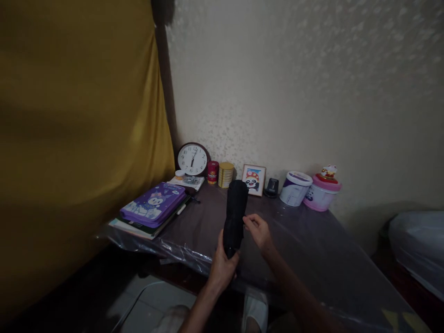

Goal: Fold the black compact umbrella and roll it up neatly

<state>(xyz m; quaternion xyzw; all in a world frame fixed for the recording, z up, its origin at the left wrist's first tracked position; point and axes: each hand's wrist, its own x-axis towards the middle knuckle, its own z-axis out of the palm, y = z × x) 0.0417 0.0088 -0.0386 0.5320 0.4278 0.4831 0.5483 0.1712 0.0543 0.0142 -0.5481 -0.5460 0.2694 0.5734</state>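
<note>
L hand: wrapped round lower end of umbrella
R hand: narrowed at its R side, can't tell if gripping
Umbrella: blk, folded, held nr front edge of surface

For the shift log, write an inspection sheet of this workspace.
Surface: dark tabletop, transparent plastic cover overhanging the near edge.
Job's things: black bundle, apparently a folded umbrella.
Clutter: purple case on books; clock, cans, picture frame and tubs by the wall.
Hands: left hand grips the bundle's lower end; right hand at its side, grip unclear.
Cables: thin pale cord on the floor.
Surroundings: yellow curtain left, patterned wall behind.
</note>
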